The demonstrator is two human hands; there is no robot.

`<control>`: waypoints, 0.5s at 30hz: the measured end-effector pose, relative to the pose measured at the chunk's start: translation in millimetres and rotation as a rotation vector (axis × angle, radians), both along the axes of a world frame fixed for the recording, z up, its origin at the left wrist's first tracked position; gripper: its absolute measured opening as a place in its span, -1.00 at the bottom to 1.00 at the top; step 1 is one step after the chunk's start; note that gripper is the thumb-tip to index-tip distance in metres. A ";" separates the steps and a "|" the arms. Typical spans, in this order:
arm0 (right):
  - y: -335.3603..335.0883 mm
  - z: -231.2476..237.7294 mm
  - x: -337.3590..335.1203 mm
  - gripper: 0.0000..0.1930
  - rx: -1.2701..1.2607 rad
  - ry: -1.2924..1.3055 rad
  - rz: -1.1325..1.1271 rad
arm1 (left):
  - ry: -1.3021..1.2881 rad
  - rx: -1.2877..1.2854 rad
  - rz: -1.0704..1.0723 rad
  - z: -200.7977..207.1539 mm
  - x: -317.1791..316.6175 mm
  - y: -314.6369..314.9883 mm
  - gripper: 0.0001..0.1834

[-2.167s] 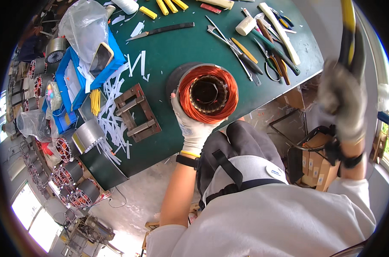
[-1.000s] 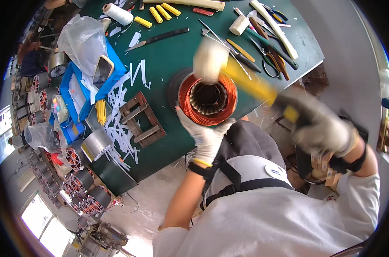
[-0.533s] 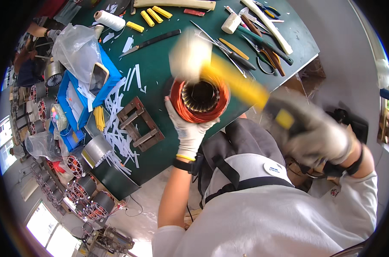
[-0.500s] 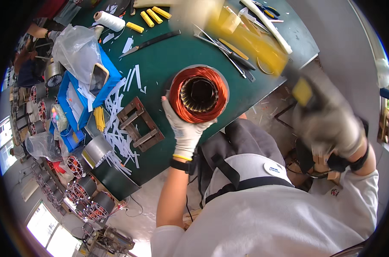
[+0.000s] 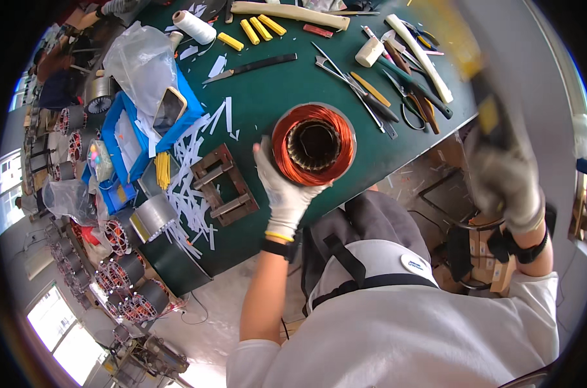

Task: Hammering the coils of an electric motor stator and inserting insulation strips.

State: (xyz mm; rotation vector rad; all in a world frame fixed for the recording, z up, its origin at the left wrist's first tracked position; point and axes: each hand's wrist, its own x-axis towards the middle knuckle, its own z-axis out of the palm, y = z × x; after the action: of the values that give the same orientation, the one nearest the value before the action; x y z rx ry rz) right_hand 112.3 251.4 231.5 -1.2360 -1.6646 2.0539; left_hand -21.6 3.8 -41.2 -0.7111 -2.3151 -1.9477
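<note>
Could, if swung slightly off line, land the yellow-and-black tool (image 5: 490, 107) on the gloved left hand (image 5: 284, 194), pressed close against the wound copper ring (image 5: 280, 145). Could also flatten or nick exposed strands, if brought down too hard or at a slant, or shove the whole ring askew across the green table (image 5: 261, 90), given bracing from one side only and the near edge close by. Possible twisting of the handle, too, from a loose hold through a slippery glove. Ring upright on the table, hollow facing up, between the brown metal frame (image 5: 242, 181) and the green-handled mallet (image 5: 410, 82). Left forearm nearly straight up from the lower edge, with fingers spread around the ring's left and lower sides; cannot tell whether gripping or merely bracing. Right hand (image 5: 507, 176) well apart, out beyond the table's right edge, forearm upright, fingers blurred but apparently curled around the dark grip; tool's far end out of view.
</note>
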 end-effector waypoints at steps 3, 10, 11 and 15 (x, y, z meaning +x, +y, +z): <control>10.3 -25.0 12.7 -0.73 0.298 0.095 -0.023 | 0.030 -0.428 -0.280 23.2 -14.0 3.1 0.52; -39.4 -50.8 40.0 -0.11 -0.419 -0.245 0.736 | 0.013 -0.251 0.028 13.6 34.5 14.6 0.57; -32.6 -50.9 43.5 -0.20 -0.423 -0.252 0.695 | 0.061 -0.263 0.028 16.5 28.4 10.8 0.53; -9.5 -53.1 44.9 -0.43 -0.014 -0.097 0.444 | 0.559 -0.380 0.124 60.8 1.5 -11.1 0.08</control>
State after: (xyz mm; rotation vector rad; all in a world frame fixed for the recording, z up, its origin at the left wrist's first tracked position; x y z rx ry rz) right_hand 157.1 241.9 178.4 -1.0565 -2.1312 2.2777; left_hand -20.1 -7.2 19.6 -0.9563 -2.2934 -1.0750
